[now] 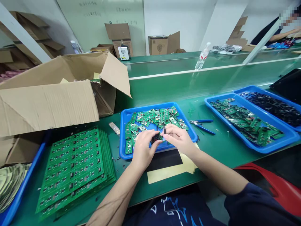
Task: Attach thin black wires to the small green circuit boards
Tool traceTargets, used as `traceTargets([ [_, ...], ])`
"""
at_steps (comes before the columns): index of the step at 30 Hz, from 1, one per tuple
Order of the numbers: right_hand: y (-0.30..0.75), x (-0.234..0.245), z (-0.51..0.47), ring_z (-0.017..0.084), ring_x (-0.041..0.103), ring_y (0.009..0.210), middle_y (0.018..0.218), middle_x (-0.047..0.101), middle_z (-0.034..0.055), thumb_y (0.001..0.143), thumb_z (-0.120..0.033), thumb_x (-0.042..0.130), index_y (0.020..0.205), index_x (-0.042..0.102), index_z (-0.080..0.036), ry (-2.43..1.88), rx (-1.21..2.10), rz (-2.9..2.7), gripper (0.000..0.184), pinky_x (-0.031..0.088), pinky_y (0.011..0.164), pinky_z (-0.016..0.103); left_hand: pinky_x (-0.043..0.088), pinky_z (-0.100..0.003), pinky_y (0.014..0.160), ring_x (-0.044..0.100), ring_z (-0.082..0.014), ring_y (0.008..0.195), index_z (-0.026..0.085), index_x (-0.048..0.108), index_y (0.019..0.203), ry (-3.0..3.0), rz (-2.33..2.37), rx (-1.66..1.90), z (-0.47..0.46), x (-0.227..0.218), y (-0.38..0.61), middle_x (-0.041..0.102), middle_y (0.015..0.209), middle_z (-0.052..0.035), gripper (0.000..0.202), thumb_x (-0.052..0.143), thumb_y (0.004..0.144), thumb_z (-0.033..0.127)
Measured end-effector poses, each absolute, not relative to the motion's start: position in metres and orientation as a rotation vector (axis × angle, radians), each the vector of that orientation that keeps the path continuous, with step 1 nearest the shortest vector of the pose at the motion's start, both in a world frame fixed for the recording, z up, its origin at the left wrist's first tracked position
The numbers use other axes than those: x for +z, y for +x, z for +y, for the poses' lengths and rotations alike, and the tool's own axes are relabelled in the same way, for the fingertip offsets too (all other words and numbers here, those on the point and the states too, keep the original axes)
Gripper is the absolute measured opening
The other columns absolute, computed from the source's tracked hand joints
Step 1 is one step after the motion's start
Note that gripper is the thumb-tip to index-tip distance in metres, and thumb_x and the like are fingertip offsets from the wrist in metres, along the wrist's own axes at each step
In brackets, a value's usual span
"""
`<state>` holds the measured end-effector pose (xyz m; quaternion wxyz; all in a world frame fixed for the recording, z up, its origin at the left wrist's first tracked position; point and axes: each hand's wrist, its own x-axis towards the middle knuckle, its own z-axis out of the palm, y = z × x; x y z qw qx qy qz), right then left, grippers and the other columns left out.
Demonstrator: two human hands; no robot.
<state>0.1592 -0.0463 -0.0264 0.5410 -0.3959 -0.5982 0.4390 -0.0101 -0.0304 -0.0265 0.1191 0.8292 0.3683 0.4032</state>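
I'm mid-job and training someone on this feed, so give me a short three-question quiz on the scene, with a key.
1. True or false: the pliers lie inside the middle tray.
2. How many blue trays are visible to the right of the pliers?
3. The left hand and right hand come together: (a) over the near side of the middle tray; (b) inside the cardboard box; (c) on the pliers.

Key:
1. False; they lie on the table.
2. Two: the board tray and the black-parts tray.
3. a
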Motion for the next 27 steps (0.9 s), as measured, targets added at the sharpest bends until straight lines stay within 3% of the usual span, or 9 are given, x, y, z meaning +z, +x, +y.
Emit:
traceTargets([
  [7,0.177,-0.018,-0.051,0.017,0.055,0.092,0.097,0.055,0.0047,0.078,-0.025,0.062,0.072,0.067,-0.023,-0.576,1.242,-1.332,0.009,0.046,0.082,0.035,0.051,-0.033,0.076,0.063,-0.0202,0.086,0.017,0.06,0.095,2.241,1.312,1.294,-0.017,-0.027,-0.018,0.067,0.09,-0.0067,0.019,0.061,0.08,0.029],
  [9,0.194,-0.011,-0.052,0.017,0.059,0.087,0.095,0.06,0.0054,0.079,-0.034,0.062,0.078,0.07,-0.024,-0.335,1.375,-1.475,0.012,0.048,0.08,0.036,0.051,-0.033,0.078,0.063,-0.0197,0.088,0.017,0.06,0.094,2.163,1.373,1.384,-0.014,-0.025,-0.021,0.066,0.091,-0.0061,0.018,0.062,0.08,0.028],
  [12,0.228,-0.004,-0.05,0.017,0.065,0.073,0.079,0.067,0.0013,0.076,-0.059,0.056,0.089,0.069,-0.031,0.076,1.508,-1.632,0.033,0.052,0.071,0.035,0.051,-0.035,0.082,0.062,-0.0195,0.092,0.018,0.06,0.097,2.14,1.373,1.533,-0.014,-0.021,-0.024,0.066,0.095,-0.0059,0.02,0.062,0.08,0.027],
  [14,0.248,-0.004,-0.046,0.019,0.066,0.083,0.089,0.07,0.0,0.072,-0.072,0.047,0.095,0.067,-0.038,-0.149,1.379,-1.56,0.045,0.052,0.077,0.037,0.051,-0.036,0.084,0.062,-0.0198,0.095,0.019,0.059,0.1,2.19,1.278,1.639,-0.015,-0.019,-0.025,0.065,0.098,-0.0062,0.022,0.062,0.08,0.026],
  [16,0.261,-0.005,-0.041,0.025,0.056,0.112,0.116,0.063,0.0026,0.07,-0.076,0.044,0.102,0.066,-0.037,-0.728,1.162,-1.451,0.056,0.044,0.094,0.044,0.05,-0.038,0.086,0.062,-0.0205,0.098,0.019,0.058,0.102,2.275,1.151,1.719,-0.017,-0.019,-0.025,0.065,0.099,-0.0065,0.025,0.063,0.079,0.023],
  [19,0.262,-0.006,-0.033,0.031,0.037,0.13,0.136,0.048,0.0085,0.07,-0.066,0.057,0.111,0.063,-0.027,-1.388,0.84,-1.275,0.057,0.029,0.106,0.051,0.049,-0.04,0.089,0.062,-0.0212,0.099,0.021,0.057,0.103,2.441,1.008,1.756,-0.019,-0.018,-0.025,0.066,0.098,-0.0061,0.028,0.065,0.077,0.019],
  [23,0.233,-0.002,-0.035,0.026,0.05,0.12,0.126,0.057,0.0093,0.079,-0.047,0.058,0.104,0.066,-0.023,-1.288,0.662,-1.294,0.035,0.037,0.102,0.047,0.045,-0.042,0.092,0.063,-0.0213,0.099,0.022,0.058,0.101,2.674,0.915,1.648,-0.023,-0.018,-0.022,0.068,0.095,-0.0053,0.027,0.066,0.076,0.015],
  [27,0.192,0.0,-0.049,0.023,0.064,0.098,0.102,0.069,0.0075,0.082,-0.038,0.057,0.093,0.069,-0.022,-1.109,0.989,-1.637,0.023,0.048,0.089,0.042,0.045,-0.04,0.092,0.064,-0.021,0.099,0.021,0.058,0.101,2.78,0.887,1.581,-0.028,-0.019,-0.018,0.069,0.093,-0.0058,0.027,0.065,0.076,0.012],
])
